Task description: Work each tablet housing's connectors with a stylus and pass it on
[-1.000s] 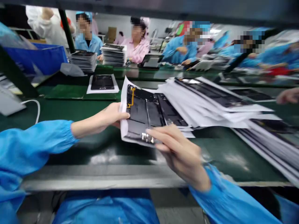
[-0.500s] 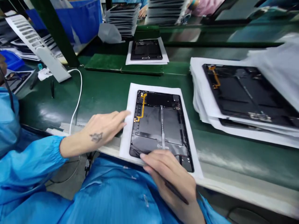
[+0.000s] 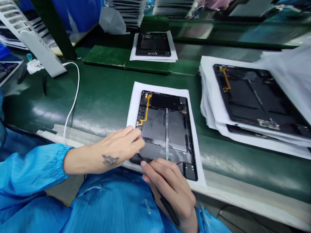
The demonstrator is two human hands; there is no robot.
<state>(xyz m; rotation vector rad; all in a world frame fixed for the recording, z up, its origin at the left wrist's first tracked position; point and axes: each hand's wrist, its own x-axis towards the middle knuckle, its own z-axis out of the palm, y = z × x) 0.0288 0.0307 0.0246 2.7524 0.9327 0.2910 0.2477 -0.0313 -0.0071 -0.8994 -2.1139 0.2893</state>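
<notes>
An opened tablet housing (image 3: 155, 124) lies on white sheets (image 3: 133, 97) at the bench's front edge, its dark inside facing up. An orange flex cable (image 3: 147, 110) runs along its upper left, and a pale strip runs down the middle. My left hand (image 3: 125, 144) is over the housing's lower left edge, fingers curled together; what they pinch, if anything, is hidden. Slim black tweezers (image 3: 168, 208) are gripped in my right hand (image 3: 170, 184). Their tip is by the lower left corner, close to my left fingertips.
Stacked housings between white sheets (image 3: 211, 97) stand at the right. Another housing (image 3: 153, 44) lies at the back. A white slotted stand (image 3: 40, 51) with a white cable (image 3: 77, 81) and a black tool (image 3: 44, 84) are on the left, near a green post (image 3: 57, 29).
My left hand has moved right and down onto the housing's lower left edge, and its fingers have curled. My right hand has shifted slightly left with the tweezers. The view has tilted down a little.
</notes>
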